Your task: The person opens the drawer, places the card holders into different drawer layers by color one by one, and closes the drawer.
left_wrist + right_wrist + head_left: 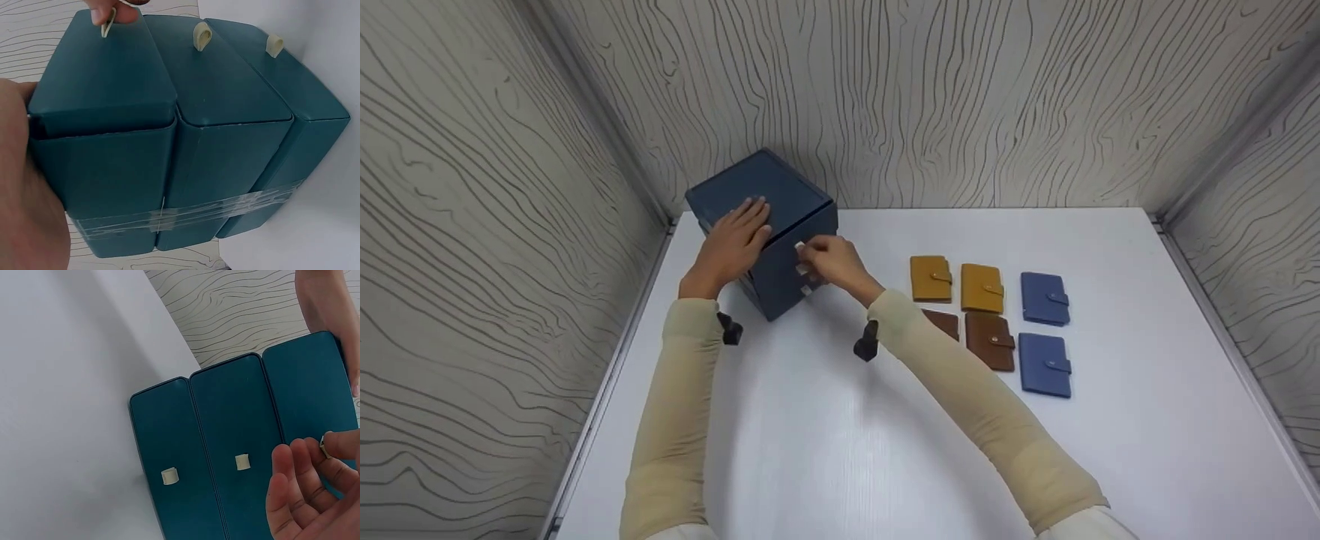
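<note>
A dark teal box of three stacked drawers (780, 274) stands at the back left of the table, each drawer front bearing a small cream pull loop. My left hand (733, 244) rests on the box's top with its fingers fairly straight. The thumb and forefinger of my right hand (836, 262) pinch the top drawer's pull loop (108, 25). In the left wrist view, the top drawer (107, 73) sits slightly out of its casing. Below it are the middle loop (242, 462) and bottom loop (170, 476), both free. What the drawers hold is hidden.
To the right lie snap-strap wallets: two mustard (930, 279) (981, 288), two brown (990, 343) (942, 322) and two blue (1044, 298) (1044, 365). My right sleeve partly covers one brown wallet. Patterned walls (922, 105) border the white table (810, 450). Clear tape (185, 214) wraps the box.
</note>
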`<state>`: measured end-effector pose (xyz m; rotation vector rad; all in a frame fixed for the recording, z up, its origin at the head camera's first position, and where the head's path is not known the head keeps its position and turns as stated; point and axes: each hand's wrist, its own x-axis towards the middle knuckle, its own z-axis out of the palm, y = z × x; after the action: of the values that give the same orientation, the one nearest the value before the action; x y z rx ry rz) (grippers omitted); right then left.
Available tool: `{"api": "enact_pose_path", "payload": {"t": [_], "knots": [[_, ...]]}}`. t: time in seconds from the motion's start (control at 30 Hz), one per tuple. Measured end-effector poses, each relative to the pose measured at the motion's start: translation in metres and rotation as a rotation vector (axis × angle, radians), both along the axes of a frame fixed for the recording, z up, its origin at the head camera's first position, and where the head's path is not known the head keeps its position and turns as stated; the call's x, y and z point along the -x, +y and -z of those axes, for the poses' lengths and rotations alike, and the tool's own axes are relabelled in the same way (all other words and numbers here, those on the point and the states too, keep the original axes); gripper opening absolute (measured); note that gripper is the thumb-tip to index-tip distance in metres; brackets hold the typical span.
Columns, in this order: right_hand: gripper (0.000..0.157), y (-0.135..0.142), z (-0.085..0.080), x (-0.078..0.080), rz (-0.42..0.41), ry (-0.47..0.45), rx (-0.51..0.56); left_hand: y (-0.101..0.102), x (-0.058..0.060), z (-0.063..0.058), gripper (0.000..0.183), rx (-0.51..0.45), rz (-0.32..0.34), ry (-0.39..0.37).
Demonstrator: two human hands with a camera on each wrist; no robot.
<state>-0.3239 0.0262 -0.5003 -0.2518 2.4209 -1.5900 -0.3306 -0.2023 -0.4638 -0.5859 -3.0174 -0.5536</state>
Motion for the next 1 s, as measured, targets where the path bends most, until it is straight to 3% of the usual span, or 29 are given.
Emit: {"api": "enact_pose_path", "payload": {"t": [0.33,1.0], "knots": [[0.031,0.003,0.000,-0.002,0.011,-0.003,0.003,-0.003,0.000,0.003,0.058,-0.007,0.009,0.043],[0.032,0.011,0.001,-0.012,0.003,0.043,0.004,-0.001,0.002,0.004,0.058,0.006,-0.015,0.021]]}}
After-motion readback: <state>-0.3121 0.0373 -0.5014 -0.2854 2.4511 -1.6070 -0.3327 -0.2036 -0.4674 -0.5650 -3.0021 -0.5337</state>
